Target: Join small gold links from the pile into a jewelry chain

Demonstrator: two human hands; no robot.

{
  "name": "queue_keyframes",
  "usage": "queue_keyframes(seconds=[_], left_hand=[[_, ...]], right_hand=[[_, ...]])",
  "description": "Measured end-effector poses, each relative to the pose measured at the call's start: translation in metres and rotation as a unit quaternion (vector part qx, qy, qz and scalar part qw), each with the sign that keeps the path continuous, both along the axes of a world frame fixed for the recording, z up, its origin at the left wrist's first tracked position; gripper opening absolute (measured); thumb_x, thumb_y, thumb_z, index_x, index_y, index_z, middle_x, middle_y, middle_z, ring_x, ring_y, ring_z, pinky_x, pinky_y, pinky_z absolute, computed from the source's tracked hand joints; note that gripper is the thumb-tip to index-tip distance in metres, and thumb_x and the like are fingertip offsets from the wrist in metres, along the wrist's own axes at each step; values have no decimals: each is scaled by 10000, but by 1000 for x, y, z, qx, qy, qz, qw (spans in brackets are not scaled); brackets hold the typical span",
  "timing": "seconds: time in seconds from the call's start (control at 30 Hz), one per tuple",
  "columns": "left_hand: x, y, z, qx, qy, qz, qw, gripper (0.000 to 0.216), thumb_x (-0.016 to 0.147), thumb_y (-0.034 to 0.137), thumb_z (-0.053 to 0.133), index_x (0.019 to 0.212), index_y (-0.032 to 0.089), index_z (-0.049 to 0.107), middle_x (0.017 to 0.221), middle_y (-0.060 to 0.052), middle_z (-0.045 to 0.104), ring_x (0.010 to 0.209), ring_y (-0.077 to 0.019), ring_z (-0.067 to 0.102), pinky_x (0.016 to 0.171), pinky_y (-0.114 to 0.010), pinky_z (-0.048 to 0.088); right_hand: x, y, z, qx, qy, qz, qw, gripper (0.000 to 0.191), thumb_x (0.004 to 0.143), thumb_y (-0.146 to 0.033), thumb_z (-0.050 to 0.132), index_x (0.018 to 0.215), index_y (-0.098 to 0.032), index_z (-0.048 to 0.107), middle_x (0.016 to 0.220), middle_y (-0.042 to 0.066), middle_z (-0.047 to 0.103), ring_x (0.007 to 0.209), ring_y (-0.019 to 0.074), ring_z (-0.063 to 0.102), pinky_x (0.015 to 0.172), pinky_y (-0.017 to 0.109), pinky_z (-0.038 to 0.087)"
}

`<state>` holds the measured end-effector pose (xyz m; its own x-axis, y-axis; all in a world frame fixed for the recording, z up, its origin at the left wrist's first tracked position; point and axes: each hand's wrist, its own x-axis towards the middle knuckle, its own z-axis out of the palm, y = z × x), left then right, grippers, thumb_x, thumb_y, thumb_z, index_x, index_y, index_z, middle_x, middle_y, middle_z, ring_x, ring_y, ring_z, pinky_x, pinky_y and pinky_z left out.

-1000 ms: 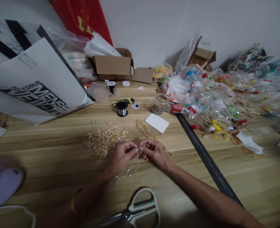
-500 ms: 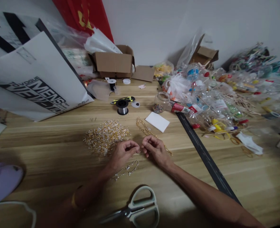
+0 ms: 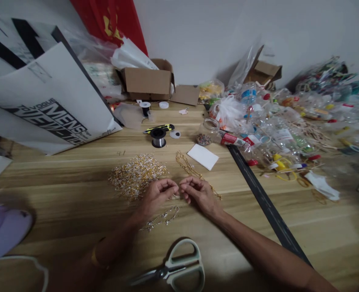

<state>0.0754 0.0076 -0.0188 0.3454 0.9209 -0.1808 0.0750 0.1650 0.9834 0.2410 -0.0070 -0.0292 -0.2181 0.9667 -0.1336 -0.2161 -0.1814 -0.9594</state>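
Observation:
My left hand (image 3: 161, 194) and my right hand (image 3: 198, 194) are both closed in a pinch, fingertips almost meeting above the wooden table. A short silvery strand (image 3: 176, 196) shows just below the fingertips; which hand grips it is too small to tell. Left of my left hand lies a heap of gold and clear beads or links (image 3: 137, 175). A silver chain (image 3: 164, 219) rests on the table nearer to me. Behind my right hand runs a gold chain (image 3: 185, 164), partly hidden by that hand. Large scissors (image 3: 184, 265) with pale handles lie close to me.
Farther back are a wire spool (image 3: 158, 138), a yellow-black cutter (image 3: 164, 128), a white card (image 3: 203, 156) and a jar of beads (image 3: 204, 138). Plastic bottles (image 3: 281, 138) crowd the right beyond a dark strip (image 3: 264, 198). A white paper bag (image 3: 54, 101) stands left; a cardboard box (image 3: 147, 81) sits behind.
My fingertips have come slightly closer together, and a little more of the silvery strand shows below them. The whole view has shifted slightly; the things on the table lie as before.

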Motion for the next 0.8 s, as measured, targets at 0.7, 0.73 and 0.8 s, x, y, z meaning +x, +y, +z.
queue_keyframes(seconds=[0.7, 0.73, 0.8], left_hand=[[2, -3, -1, 29, 28, -13, 999, 128, 735, 259, 614, 705, 135, 625, 669, -8, 624, 645, -124, 550, 622, -221, 410], [3, -3, 0, 27, 31, -13, 999, 129, 731, 259, 616, 706, 133, 624, 672, -8, 623, 648, -123, 548, 622, -220, 408], [4, -4, 2, 20, 37, -13, 999, 129, 724, 258, 616, 699, 131, 619, 665, -6, 616, 644, -121, 541, 617, -219, 403]], right_hand=[[-1, -3, 6, 33, -12, -3, 999, 251, 761, -396, 658, 746, -166, 560, 594, -28, 555, 477, 67, 474, 428, 172, 403], [-2, -3, 6, 36, -10, -7, 999, 245, 766, -393, 653, 750, -167, 559, 603, -27, 556, 484, 67, 476, 431, 171, 404], [-2, -3, 5, 37, -5, -13, 999, 232, 776, -382, 645, 754, -167, 558, 611, -26, 555, 493, 68, 479, 432, 169, 405]])
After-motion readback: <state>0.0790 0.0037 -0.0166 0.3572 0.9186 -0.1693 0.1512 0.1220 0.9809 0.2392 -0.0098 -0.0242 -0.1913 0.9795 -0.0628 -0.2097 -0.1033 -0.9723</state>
